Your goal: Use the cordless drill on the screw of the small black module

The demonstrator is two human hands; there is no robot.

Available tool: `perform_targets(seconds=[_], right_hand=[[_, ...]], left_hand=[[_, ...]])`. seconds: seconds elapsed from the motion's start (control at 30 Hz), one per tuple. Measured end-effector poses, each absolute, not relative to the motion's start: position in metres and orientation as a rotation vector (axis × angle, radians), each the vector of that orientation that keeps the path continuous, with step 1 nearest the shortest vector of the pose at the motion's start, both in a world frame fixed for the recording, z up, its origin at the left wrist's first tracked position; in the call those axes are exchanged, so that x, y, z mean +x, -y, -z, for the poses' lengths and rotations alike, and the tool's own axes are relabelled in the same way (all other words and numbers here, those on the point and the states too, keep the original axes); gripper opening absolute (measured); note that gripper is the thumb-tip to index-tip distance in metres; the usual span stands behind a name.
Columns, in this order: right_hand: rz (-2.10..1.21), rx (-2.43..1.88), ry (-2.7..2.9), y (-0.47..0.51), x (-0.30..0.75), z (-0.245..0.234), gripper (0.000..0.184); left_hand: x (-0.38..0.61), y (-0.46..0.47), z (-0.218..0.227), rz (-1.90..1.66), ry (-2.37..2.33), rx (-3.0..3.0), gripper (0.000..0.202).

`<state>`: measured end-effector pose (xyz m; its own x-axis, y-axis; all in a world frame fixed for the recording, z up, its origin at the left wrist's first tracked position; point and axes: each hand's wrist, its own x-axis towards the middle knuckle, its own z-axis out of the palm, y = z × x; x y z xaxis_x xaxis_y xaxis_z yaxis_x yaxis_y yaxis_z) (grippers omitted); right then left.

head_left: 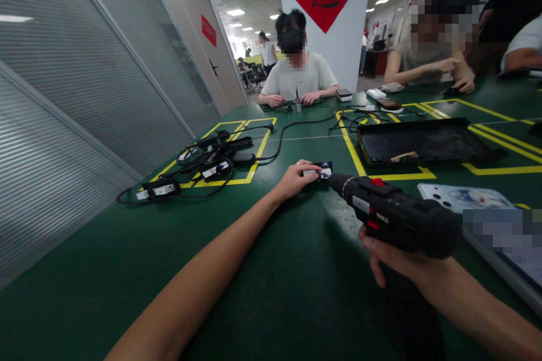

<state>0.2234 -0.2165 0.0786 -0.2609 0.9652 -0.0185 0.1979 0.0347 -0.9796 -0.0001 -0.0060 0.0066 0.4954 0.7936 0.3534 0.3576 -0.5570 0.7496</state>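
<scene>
Left hand (294, 179) pinches small black adapter (320, 170) flat on green table (271, 293). Right hand (396, 262) closed around electric screwdriver (393, 215), tip touching adapter's right end.

The left hand (294, 180) is bare, and the long forearm behind the grip is bare too, uncovered as far as the picture edge. One finger, just above the grip, wears a thin silver-looking ring (297, 163). The right hand (392, 262) is bare, as are the wrist and forearm behind its grip.
</scene>
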Motion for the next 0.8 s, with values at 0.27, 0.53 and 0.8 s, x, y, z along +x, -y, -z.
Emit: perform_targets(seconds=[0.27,0.53,0.8], right_hand=[[-1.450,-1.213,1.424,0.215,0.221,-0.080,0.046],[-1.434,-1.245,1.405,0.218,0.217,-0.084,0.039],[-1.246,-1.398,1.432,0.225,0.209,-0.086,0.042]], left_hand=[[0.000,0.007,-0.007,-0.934,-0.946,2.133,0.027],[0.000,0.007,-0.008,-0.934,-0.948,2.126,0.026],[0.000,0.007,-0.006,-0.956,-0.942,2.120,0.026]])
